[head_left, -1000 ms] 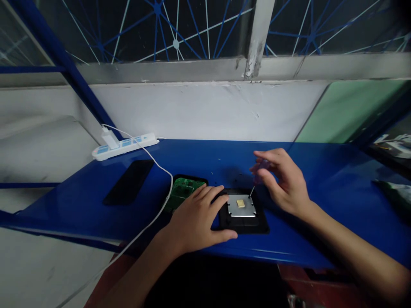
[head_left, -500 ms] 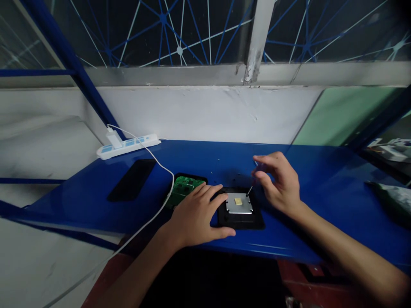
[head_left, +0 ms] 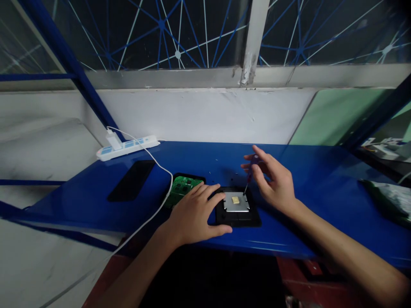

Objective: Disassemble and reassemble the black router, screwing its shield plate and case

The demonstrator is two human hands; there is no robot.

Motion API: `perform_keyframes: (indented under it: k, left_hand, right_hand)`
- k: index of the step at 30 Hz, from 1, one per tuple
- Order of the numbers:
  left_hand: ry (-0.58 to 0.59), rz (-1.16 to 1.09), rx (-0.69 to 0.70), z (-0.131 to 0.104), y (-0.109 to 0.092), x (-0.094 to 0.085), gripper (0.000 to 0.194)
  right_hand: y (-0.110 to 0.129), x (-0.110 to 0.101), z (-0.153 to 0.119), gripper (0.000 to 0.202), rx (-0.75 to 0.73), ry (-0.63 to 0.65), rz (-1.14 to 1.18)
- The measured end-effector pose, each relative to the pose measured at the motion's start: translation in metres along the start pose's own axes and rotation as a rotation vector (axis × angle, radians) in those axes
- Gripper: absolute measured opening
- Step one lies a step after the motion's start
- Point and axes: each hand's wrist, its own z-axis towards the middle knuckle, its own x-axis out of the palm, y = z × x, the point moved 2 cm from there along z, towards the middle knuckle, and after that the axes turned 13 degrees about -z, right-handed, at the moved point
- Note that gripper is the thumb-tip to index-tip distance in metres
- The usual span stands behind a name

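Note:
A black plastic housing (head_left: pixel 239 220) lies on the blue table, with a silver metal plate (head_left: pixel 240 207) fixed inside it. On the plate's middle sits a small yellowish pad (head_left: pixel 235 200). My left hand (head_left: pixel 194 214) rests spread, its fingertips over the housing's left side and its thumb along the near edge. In my right hand (head_left: pixel 272 177) is a screwdriver (head_left: pixel 248 174) with a purplish handle, held between thumb and fingers. Its tip meets the plate's far right corner. A green circuit board (head_left: pixel 183 188) in a dark case lies partly behind my left hand.
A white cable (head_left: pixel 162 205) runs from a plug in the white power strip (head_left: pixel 128 147) across the table's left side, over the circuit board. A black flat panel (head_left: pixel 131 180) lies at left. Far right is a green and silver bag (head_left: pixel 385 199).
My right fingers have loosened and spread around the screwdriver handle, the index finger now lifted. The screwdriver tip stays at the same corner. The left hand holds its place.

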Motion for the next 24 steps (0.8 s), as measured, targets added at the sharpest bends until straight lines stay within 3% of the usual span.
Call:
perform_keyframes:
  k: [5,9,15,24]
  left_hand:
    - [0.018,-0.002,0.01,0.0004,-0.0013,-0.0015,0.074]
    - [0.027,-0.001,0.007,0.0004,-0.0019,-0.0021,0.071]
    - [0.011,-0.003,0.005,0.0005,-0.0021,-0.0025,0.071]
    - [0.023,0.012,0.01,0.0004,-0.0015,-0.0003,0.073]
  right_hand:
    - [-0.004,-0.0016,0.002,0.044,-0.017,-0.083,-0.089]
    - [-0.0038,-0.0048,0.0027,0.037,-0.034,-0.07,-0.097]
    - [-0.0008,-0.0033,0.0008,0.052,-0.012,-0.001,0.101]
    - [-0.0097,-0.0043,0.0027,0.037,-0.07,-0.14,-0.111]
